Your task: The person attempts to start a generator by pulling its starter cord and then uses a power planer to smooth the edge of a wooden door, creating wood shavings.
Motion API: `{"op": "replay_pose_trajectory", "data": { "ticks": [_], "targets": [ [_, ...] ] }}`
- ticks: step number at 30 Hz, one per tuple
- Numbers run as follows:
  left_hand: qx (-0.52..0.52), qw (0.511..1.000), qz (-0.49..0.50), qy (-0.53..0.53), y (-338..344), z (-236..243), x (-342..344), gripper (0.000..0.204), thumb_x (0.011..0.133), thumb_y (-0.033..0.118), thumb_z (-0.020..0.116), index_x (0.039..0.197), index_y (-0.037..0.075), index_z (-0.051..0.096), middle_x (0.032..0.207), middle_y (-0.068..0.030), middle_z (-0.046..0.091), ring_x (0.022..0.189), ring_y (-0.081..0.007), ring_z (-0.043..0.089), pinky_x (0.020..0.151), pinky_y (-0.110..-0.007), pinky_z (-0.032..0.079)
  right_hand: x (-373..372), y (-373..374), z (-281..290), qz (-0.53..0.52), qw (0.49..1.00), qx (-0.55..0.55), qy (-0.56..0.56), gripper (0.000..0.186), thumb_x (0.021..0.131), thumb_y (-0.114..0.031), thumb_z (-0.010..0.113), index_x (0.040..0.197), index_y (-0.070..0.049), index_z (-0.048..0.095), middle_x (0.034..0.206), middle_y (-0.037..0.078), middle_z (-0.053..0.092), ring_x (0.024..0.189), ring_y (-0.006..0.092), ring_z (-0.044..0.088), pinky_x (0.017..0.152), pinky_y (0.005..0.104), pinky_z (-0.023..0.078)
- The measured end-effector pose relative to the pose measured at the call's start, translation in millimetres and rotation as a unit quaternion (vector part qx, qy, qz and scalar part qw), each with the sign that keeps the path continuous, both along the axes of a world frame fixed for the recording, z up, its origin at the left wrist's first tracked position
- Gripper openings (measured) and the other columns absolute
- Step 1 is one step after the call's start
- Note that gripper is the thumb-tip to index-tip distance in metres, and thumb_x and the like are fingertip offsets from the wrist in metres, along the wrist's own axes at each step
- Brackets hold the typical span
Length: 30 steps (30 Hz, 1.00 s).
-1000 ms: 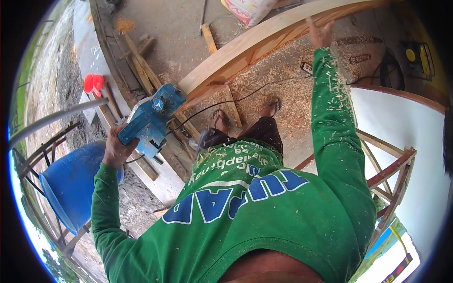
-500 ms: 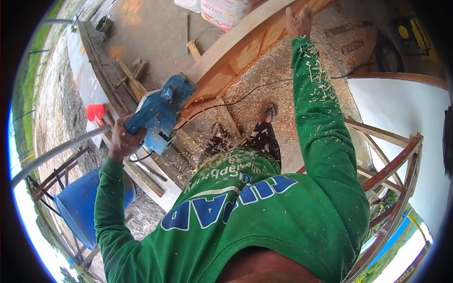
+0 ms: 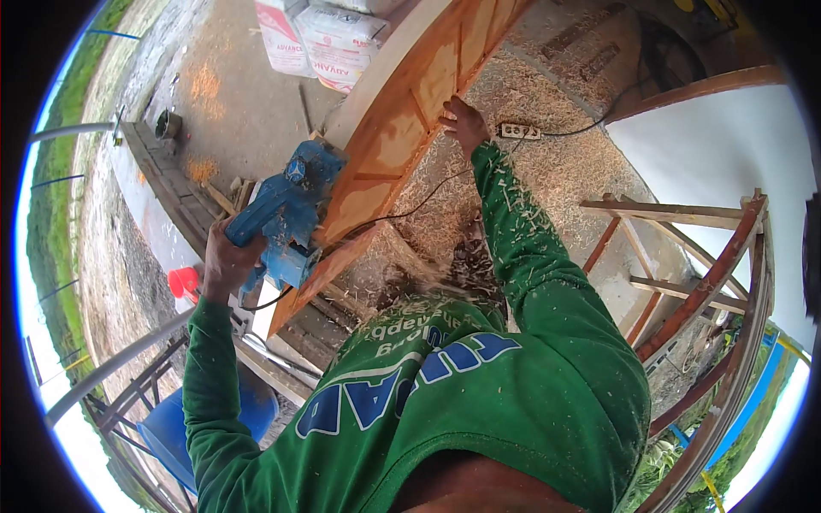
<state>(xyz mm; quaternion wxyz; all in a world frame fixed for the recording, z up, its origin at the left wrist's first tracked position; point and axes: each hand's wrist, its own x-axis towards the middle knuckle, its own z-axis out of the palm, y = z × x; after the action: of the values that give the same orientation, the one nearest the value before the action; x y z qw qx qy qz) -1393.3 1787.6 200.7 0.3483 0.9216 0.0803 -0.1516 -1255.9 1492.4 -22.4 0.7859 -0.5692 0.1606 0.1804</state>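
Observation:
My left hand [image 3: 233, 261] is wrapped round the rear handle of a blue electric planer [image 3: 295, 209]. The planer rests on the pale long edge of a reddish-brown wooden door [image 3: 383, 141] with recessed panels, which stands on its side and slants up to the right. At the door's opposite long edge is my right hand [image 3: 466, 124], its fingers curled against the wood; part of the grip is hidden. A dark cord [image 3: 419, 205] runs from the planer across the door's lower side. Wood shavings cling to my right sleeve.
White and red sacks [image 3: 329, 43] lie beyond the door. A socket strip [image 3: 519, 131] sits among shavings on the floor at the right. Wooden framing [image 3: 684, 291] stands at the right, a blue barrel [image 3: 205, 419] at the lower left, and a red dipper [image 3: 182, 282] left of my hand.
My right hand has moved from the door's far upper part down to its nearer edge, fingers now curled. More of the door's near end shows past the planer. The whole view has shifted.

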Motion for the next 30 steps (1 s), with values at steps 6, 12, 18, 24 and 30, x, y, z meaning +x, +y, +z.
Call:
{"op": "replay_pose_trajectory", "data": {
  "ticks": [6,12,18,24,30],
  "targets": [
    [-0.016,1.0,0.011,0.011,-22.9,-0.6,30.3,0.011,0.063,0.009,0.052,0.065,-0.002,0.05,0.047,-0.0026,0.047,0.04,-0.0081,0.046,0.039,-0.022,0.037,-17.0,-47.5,-27.0,0.016,0.997,0.011,0.079,0.055,0.079,-0.039,0.034,0.122,-0.007,0.02,0.117,0.013,0.036,0.101,0.0313,0.04,0.084,0.0428,0.029],
    [-0.02,1.0,-0.001,-0.004,-45.3,3.4,67.0,0.01,0.062,0.007,0.052,0.065,-0.002,0.05,0.047,-0.0027,0.047,0.039,-0.008,0.045,0.039,-0.022,0.037,-29.0,-119.3,-42.1,-0.005,0.996,-0.043,0.077,0.055,0.08,-0.043,0.032,0.12,-0.007,0.025,0.115,0.014,0.037,0.099,0.0314,0.041,0.085,0.0446,0.03],
    [-0.044,0.998,-0.028,-0.019,-68.8,0.7,114.9,0.011,0.063,0.009,0.052,0.064,-0.002,0.051,0.046,-0.0023,0.047,0.038,-0.0076,0.044,0.038,-0.022,0.036,-44.0,-170.2,-55.1,-0.063,0.992,-0.024,0.106,0.057,0.078,-0.045,0.035,0.12,-0.007,0.025,0.114,0.014,0.038,0.1,0.0324,0.04,0.084,0.045,0.031],
    [0.02,0.993,-0.091,-0.068,-92.1,-2.7,157.1,0.017,0.068,0.013,0.053,0.062,-0.003,0.053,0.042,-0.002,0.045,0.038,-0.0066,0.043,0.037,-0.024,0.035,12.0,-159.8,-46.3,0.112,0.933,-0.334,-0.076,0.052,0.078,-0.035,0.044,0.118,-0.005,0.029,0.113,0.016,0.039,0.097,0.0288,0.044,0.086,0.0411,0.031],
    [0.004,0.995,-0.072,-0.065,-58.3,29.0,73.8,0.023,0.064,0.016,0.058,0.079,-0.001,0.054,0.056,-0.0048,0.05,0.048,-0.0109,0.046,0.048,-0.026,0.039,120.6,-73.9,70.2,0.059,0.623,-0.539,-0.563,0.041,0.075,-0.031,0.044,0.112,-0.015,0.038,0.115,0.007,0.038,0.105,0.0288,0.034,0.086,0.0392,0.028]
  ]
}}
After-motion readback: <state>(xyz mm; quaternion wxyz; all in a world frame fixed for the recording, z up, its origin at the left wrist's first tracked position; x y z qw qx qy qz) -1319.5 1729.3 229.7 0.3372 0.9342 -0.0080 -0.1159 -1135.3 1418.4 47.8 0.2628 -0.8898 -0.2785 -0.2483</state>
